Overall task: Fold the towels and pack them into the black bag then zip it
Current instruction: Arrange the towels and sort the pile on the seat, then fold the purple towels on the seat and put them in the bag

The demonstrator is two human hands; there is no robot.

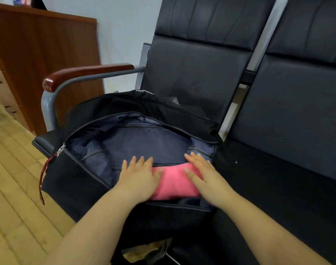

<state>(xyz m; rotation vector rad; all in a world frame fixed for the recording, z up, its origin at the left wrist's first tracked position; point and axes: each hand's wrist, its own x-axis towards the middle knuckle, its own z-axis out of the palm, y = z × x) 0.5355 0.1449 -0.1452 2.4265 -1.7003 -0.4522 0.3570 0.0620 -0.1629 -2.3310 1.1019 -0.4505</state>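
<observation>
A row of black padded seats (201, 73) with a wood-capped armrest (83, 72) carries the black bag (75, 180), which lies unzipped and gaping, its grey-blue lining slack and creased. Tucked against the bag's near edge is a folded pink towel (174, 180), soft and a little bulged. The left hand (138, 177) and right hand (207, 178) lie flat on its two ends, fingers straight and spread, gripping nothing.

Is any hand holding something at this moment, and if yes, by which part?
Nothing is gripped. The left hand and right hand lie flat with straight fingers on the two ends of the pink towel inside the open black bag.
</observation>
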